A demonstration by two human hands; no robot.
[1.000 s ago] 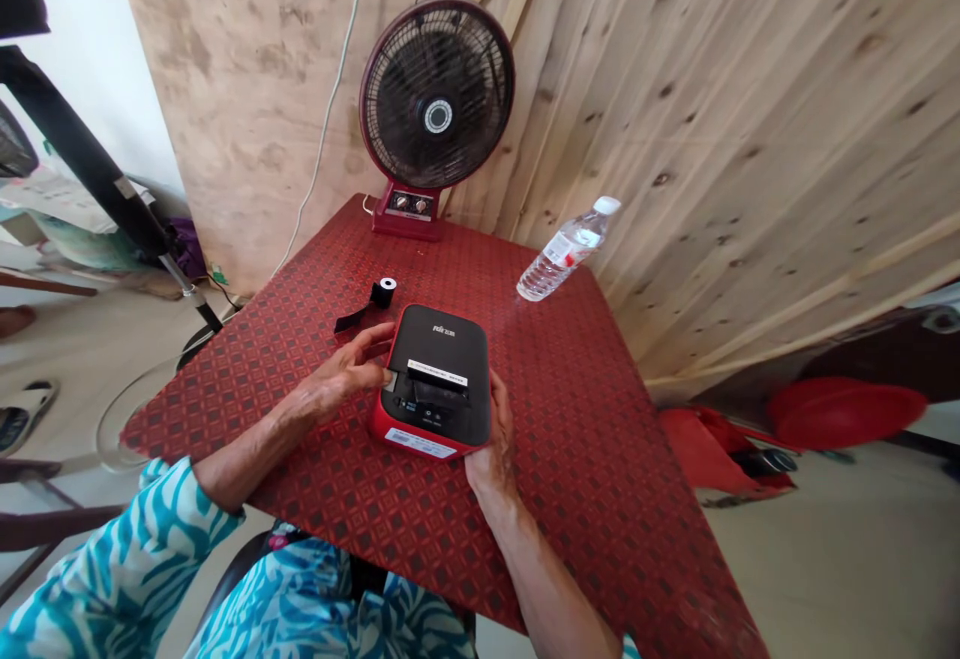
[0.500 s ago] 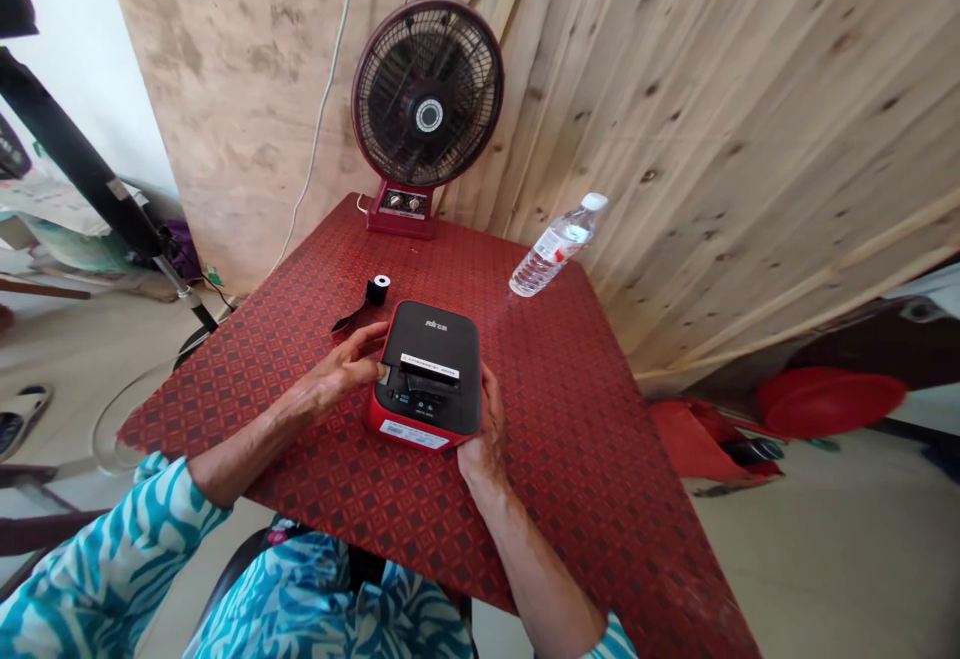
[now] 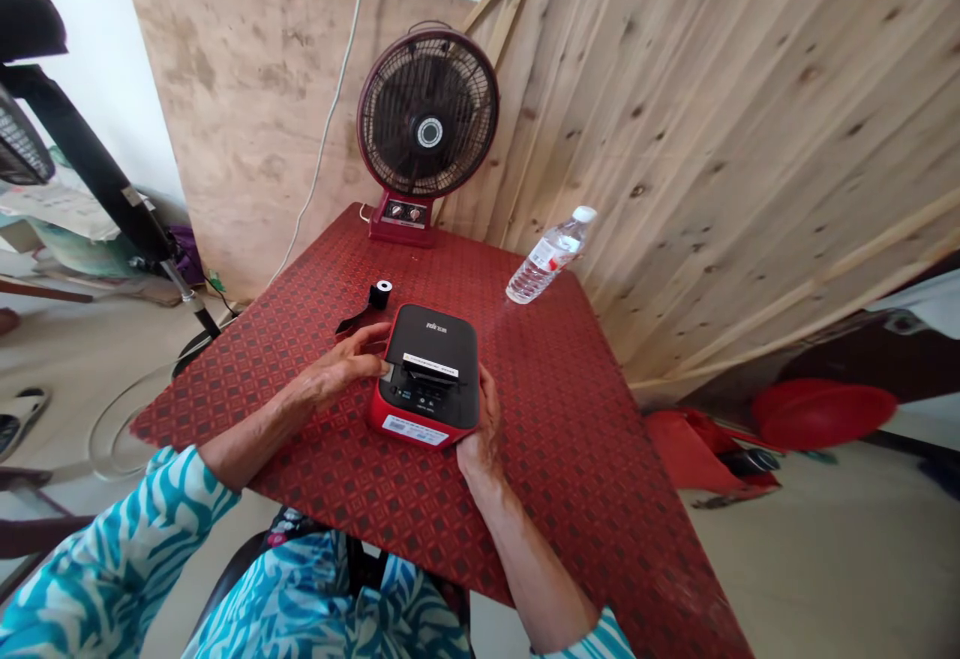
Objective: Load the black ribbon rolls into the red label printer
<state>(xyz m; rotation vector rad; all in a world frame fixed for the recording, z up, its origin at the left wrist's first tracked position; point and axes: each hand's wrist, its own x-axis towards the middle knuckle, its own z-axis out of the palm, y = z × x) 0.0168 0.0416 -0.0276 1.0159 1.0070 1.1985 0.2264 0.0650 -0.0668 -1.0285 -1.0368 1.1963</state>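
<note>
A small red and black label printer sits on the table in front of me, its lid down and a slot with a white strip across the top. My left hand holds its left side, the thumb on a grey latch at the lid's edge and the fingers along the flank. Against the opposite side, my right hand grips the printer, its fingertips partly hidden behind the case. Just beyond my left fingers lies a small black roll with a white end and a loose black strip trailing from it.
The table wears a red patterned cover. A dark red fan stands at its back edge, and a clear water bottle is on the right. Wooden boards rise behind. A red basin is off to the right, a black stand to the left.
The camera view has shifted slightly. Both hands stay on the printer in nearly the same grip, and the lid remains down.
</note>
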